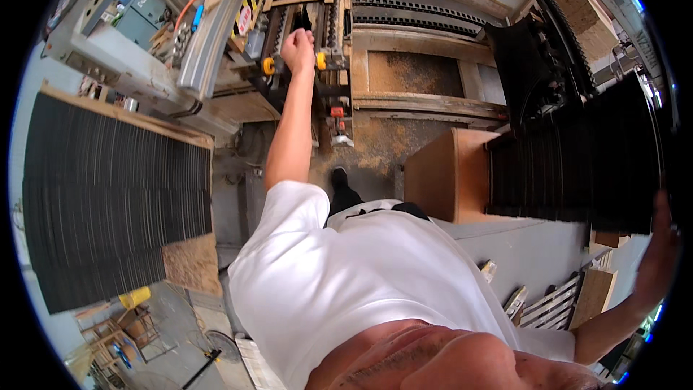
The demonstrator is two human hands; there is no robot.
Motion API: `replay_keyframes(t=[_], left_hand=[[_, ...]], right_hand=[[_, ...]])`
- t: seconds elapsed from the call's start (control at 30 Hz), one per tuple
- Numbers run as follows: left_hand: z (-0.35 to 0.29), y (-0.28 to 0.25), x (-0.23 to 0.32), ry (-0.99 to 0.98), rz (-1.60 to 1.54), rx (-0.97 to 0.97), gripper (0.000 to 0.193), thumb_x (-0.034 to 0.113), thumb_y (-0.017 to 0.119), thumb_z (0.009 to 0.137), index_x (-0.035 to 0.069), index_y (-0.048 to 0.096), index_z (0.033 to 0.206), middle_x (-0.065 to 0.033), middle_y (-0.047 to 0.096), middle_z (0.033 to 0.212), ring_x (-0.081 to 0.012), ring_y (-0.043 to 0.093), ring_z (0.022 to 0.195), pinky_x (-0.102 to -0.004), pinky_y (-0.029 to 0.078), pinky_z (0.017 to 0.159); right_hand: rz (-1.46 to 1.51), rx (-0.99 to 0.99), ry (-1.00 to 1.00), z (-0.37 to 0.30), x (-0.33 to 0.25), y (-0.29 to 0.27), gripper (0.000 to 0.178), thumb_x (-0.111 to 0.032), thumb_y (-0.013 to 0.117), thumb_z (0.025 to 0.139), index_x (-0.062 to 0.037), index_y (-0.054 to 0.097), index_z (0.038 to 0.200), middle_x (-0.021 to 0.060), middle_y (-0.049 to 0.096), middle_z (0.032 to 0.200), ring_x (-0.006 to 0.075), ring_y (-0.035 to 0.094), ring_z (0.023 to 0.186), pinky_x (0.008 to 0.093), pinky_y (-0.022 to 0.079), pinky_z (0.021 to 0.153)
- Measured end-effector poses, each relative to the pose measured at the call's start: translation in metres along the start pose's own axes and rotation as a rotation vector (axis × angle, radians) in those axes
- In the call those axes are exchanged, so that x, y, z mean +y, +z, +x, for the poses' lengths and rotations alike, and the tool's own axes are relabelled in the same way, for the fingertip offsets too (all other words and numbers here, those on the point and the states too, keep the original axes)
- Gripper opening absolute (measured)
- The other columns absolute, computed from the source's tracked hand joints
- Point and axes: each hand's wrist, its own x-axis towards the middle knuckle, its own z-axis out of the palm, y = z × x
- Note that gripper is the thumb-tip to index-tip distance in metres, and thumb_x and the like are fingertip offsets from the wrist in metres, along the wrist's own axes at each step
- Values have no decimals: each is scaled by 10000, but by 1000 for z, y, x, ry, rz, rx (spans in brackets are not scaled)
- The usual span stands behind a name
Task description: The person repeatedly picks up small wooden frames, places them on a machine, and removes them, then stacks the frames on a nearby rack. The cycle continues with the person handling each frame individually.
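My left arm reaches forward over a machine with metal rails and chains (332, 25). My left hand (298, 49) is closed above it, its fingers drawn together; a dark shape shows just past them, and what they hold, if anything, I cannot make out. Yellow round knobs (269, 66) sit on the machine near that wrist. Far out to the right, my right hand (655, 245) is dim at the picture's rim. Its visible fingers are stretched along the end of a stack of black panels (548, 159); whether they touch it is unclear.
Another big stack of black panels (115, 195) stands on the left. A brown wooden block (451, 173) adjoins the right stack. Sawdust covers part of the floor (379, 144) beside the machine. A black chain unit (538, 65) rises at the far right.
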Motion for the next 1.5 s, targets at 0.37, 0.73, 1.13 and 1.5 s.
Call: replay_keyframes(t=[0.37,0.73,1.13,1.5], left_hand=[[222,91,-98,-656,-58,-41,411,399,632,896,16,575,1037,-72,607,741,-139,544,539,-268,441,440],[106,-19,-79,-691,-250,-127,174,254,682,875,97,609,885,-21,634,716,-134,617,584,-246,466,450],[-171,-177,22,-645,-23,209,260,264,634,910,35,608,1030,-13,610,810,-106,572,686,-242,437,572],[-230,-260,-41,-657,-197,680,203,229,679,880,46,614,939,-32,613,766,-135,593,636,-243,470,486]], right_hand=[[703,-355,531,88,-89,259,328,-44,706,815,16,639,1130,68,684,954,101,606,854,238,479,768],[704,-422,-34,216,-79,523,277,-88,705,790,-61,680,1064,80,647,869,215,607,775,314,488,723],[597,-303,-571,278,-185,734,252,-126,638,815,-116,681,1063,71,673,1003,288,586,942,396,460,861],[541,-207,-597,293,-170,750,249,-172,664,795,-153,705,1041,27,692,984,237,599,918,362,446,830]])
